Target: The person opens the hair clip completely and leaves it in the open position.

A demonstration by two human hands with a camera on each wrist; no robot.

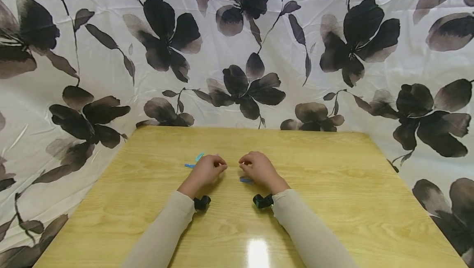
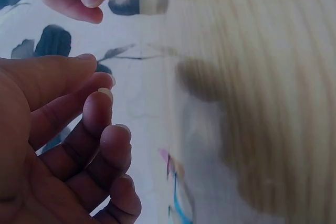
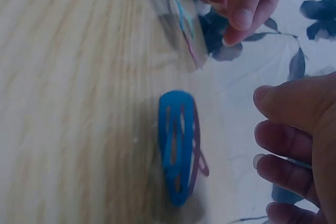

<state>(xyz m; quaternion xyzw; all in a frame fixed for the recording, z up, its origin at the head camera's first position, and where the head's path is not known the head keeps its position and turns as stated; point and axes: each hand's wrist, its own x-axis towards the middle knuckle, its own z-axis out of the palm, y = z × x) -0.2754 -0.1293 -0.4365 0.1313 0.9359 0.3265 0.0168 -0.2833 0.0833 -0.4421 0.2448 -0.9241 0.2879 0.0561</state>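
Evidently both hands are free: the left hand (image 1: pixel 208 168) and the right hand (image 1: pixel 259 168) face each other over the wooden table (image 1: pixel 333 202), fingers loosely bent, nothing visible between thumb and fingertips. Near the right hand lies a blue snap hair clip (image 3: pixel 177 148) with a mauve clip (image 3: pixel 197 142) along its edge, beside or partly under it, while a turquoise clip (image 1: pixel 199 156), a second blue clip (image 1: pixel 189 165) and a pink piece (image 2: pixel 164 154) lie by the left hand. Such thin, flat clips probably handle best when pinched by their long edges, one at a time, wrists kept high.
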